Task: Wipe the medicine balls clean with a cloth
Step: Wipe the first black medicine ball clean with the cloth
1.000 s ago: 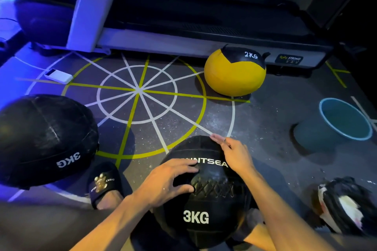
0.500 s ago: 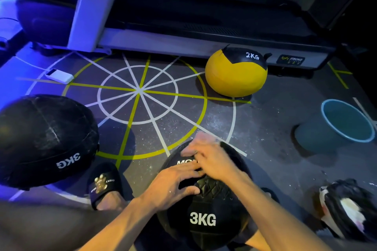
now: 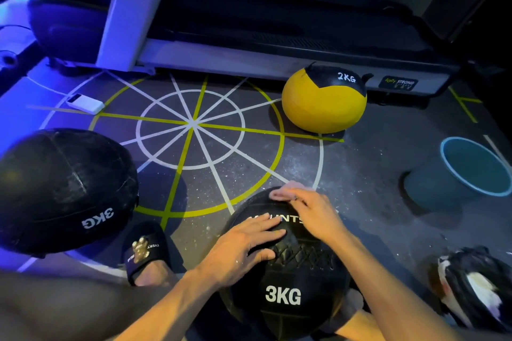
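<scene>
**Both hands on the near black ball, cloth at its far edge**

At the far left a large black ball (image 3: 63, 188) sat on the floor (image 3: 374, 163), its "3KG" mark reading upside down toward the camera. Just right of it a foot in a black slipper (image 3: 145, 250) pointed away from the person, toe toward the painted circle of white and yellow lines (image 3: 194, 124). A small white box (image 3: 84, 103) lay on the floor beyond, near the base of a treadmill (image 3: 277, 44).

The left hand (image 3: 241, 249) lay flat on the near black ball (image 3: 288, 279), fingers spread and straight, pointing right across its top, thumb by the laced seam. This ball rested low in the centre, between the person's legs; its "3KG" mark stood upright to the camera and the lettered band ran left to right across its upper part. A ball has no long axis to speak of.

The right hand (image 3: 315, 216) reached over the ball's far upper edge, fingers pointing left and pressing a small pale pink cloth (image 3: 285, 192) against the surface; whether the fingers curled round the cloth could not be told.

Farther back to the right stood a yellow ball (image 3: 324, 105) with a black cap marked "2KG". A teal bucket (image 3: 471, 169) stood well apart at the right, tilted with its mouth toward the camera. A black-and-white bundle (image 3: 476, 285) lay at the lower right corner.
</scene>
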Available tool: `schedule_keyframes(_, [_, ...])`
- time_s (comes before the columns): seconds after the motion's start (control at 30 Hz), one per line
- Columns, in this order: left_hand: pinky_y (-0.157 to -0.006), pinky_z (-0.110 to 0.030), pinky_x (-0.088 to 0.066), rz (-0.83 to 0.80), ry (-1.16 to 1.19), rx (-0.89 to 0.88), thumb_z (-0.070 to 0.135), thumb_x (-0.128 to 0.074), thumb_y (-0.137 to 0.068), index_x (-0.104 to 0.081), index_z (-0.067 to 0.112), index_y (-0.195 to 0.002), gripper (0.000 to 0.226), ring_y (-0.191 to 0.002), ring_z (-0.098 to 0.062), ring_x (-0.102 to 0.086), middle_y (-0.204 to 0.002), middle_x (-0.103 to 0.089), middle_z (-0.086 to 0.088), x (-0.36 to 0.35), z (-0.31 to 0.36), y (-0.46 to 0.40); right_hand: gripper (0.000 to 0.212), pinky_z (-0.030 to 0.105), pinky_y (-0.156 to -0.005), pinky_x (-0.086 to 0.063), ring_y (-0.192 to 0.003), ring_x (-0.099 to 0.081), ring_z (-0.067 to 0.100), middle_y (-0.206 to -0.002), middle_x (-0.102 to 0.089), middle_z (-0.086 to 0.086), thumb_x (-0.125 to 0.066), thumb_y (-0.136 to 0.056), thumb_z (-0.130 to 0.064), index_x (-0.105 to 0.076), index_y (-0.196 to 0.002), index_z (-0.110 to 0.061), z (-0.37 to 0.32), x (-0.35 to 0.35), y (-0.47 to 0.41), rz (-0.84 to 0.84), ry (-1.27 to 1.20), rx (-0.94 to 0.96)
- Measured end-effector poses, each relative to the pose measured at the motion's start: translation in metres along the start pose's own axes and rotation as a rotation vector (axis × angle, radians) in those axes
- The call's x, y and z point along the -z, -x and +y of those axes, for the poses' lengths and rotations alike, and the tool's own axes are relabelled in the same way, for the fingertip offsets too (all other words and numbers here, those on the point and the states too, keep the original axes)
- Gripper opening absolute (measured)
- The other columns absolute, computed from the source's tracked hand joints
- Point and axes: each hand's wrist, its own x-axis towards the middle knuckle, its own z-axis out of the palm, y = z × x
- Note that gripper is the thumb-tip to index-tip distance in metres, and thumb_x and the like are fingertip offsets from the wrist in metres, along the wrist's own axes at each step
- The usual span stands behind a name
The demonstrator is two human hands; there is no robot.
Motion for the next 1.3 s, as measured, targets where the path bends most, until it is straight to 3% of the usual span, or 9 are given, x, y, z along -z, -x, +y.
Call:
schedule_keyframes(0.2, [-0.110, -0.027, -0.039, 0.281, 0.024, 0.330, 0.078, -0.052, -0.086, -0.067, 0.034, -0.127, 0.062, -0.126, 0.002, -0.051, -0.132, -0.061, 0.022, 0.016, -0.022, 0.016, 0.043, 0.011, -0.041, -0.037, -0.038, -0.045, 0.001, -0.132, -0.067, -0.012, -0.039, -0.110, -0.023, -0.051, -0.145, -0.044, 0.040, 0.001, 0.032, 0.195, 0.010, -0.274])
schedule_keyframes(0.3, [-0.089, -0.035, -0.056, 0.049, 0.120, 0.659, 0.091, -0.059, -0.065, -0.068, 0.029, -0.111, 0.078, -0.102, -0.009, -0.067, -0.110, -0.070, 0.011, 0.042, -0.041, 0.030, 0.042, 0.014, -0.046, -0.043, -0.053, -0.060, 0.001, -0.120, -0.071, -0.019, -0.040, -0.110, -0.025, -0.052, -0.142, -0.050, 0.050, 0.006, 0.040, 0.200, -0.009, -0.302])
schedule_keyframes(0.37, [-0.074, -0.034, -0.062, -0.193, 0.195, 0.824, 0.085, -0.067, -0.067, -0.066, 0.027, -0.104, 0.069, -0.095, -0.015, -0.070, -0.107, -0.069, 0.003, 0.047, -0.040, 0.038, 0.042, 0.029, -0.070, -0.056, -0.087, -0.073, 0.013, -0.126, -0.067, -0.026, -0.041, -0.110, -0.029, -0.052, -0.137, -0.059, 0.055, 0.010, 0.041, 0.179, -0.024, -0.330])
schedule_keyframes(0.47, [-0.075, -0.040, -0.065, -0.313, 0.381, 0.981, 0.076, -0.069, -0.075, -0.059, 0.020, -0.101, 0.063, -0.085, -0.017, -0.074, -0.113, -0.066, -0.006, 0.039, -0.031, 0.043, 0.042, 0.031, -0.077, -0.057, -0.096, -0.072, 0.015, -0.127, -0.061, -0.036, -0.041, -0.110, -0.029, -0.054, -0.135, -0.060, 0.053, 0.015, 0.042, 0.151, -0.038, -0.342])
schedule_keyframes(0.6, [-0.068, -0.035, -0.063, -0.313, 0.248, 0.890, 0.078, -0.068, -0.076, -0.058, 0.021, -0.098, 0.061, -0.083, -0.017, -0.069, -0.101, -0.067, -0.004, 0.044, -0.010, 0.029, 0.039, 0.028, -0.058, -0.052, -0.074, -0.070, 0.011, -0.113, -0.070, -0.028, -0.041, -0.110, -0.032, -0.056, -0.136, -0.055, 0.054, 0.013, 0.040, 0.182, -0.057, -0.388])
schedule_keyframes(0.73, [-0.071, -0.035, -0.047, -0.313, -0.222, 0.749, 0.087, -0.062, -0.072, -0.054, 0.027, -0.100, 0.067, -0.088, -0.017, -0.060, -0.096, -0.064, 0.005, 0.042, 0.004, 0.016, 0.038, 0.040, -0.077, -0.061, -0.096, -0.072, 0.013, -0.113, -0.071, -0.028, -0.040, -0.110, -0.032, -0.057, -0.135, -0.055, 0.053, 0.007, 0.040, 0.185, -0.073, -0.392])
schedule_keyframes(0.93, [-0.079, -0.040, -0.050, -0.271, -0.323, 0.616, 0.048, -0.052, -0.099, -0.054, 0.022, -0.098, 0.025, -0.092, -0.030, -0.061, -0.101, -0.069, -0.005, 0.041, 0.008, 0.019, 0.037, 0.052, -0.084, -0.057, -0.109, -0.063, 0.039, -0.077, -0.057, -0.053, -0.042, -0.110, -0.034, -0.056, -0.135, -0.057, 0.048, 0.004, 0.040, 0.218, -0.096, -0.384])
schedule_keyframes(1.13, [-0.075, -0.039, -0.046, -0.292, -0.188, 0.688, 0.088, -0.047, -0.082, -0.054, 0.023, -0.094, 0.066, -0.083, -0.020, -0.059, -0.090, -0.065, 0.002, 0.035, 0.010, 0.032, 0.036, 0.045, -0.085, -0.058, -0.108, -0.066, 0.033, -0.099, -0.063, -0.042, -0.042, -0.110, -0.036, -0.057, -0.132, -0.060, 0.042, 0.007, 0.046, 0.240, -0.114, -0.418])
schedule_keyframes(1.3, [-0.071, -0.036, -0.044, -0.266, -0.122, 0.625, 0.077, -0.056, -0.086, -0.046, 0.028, -0.084, 0.050, -0.081, -0.020, -0.058, -0.088, -0.064, -0.001, 0.036, -0.004, 0.036, 0.039, 0.032, -0.086, -0.057, -0.115, -0.063, 0.033, -0.129, -0.060, -0.036, -0.040, -0.110, -0.029, -0.056, -0.136, -0.054, 0.034, 0.005, 0.044, 0.213, -0.124, -0.384])
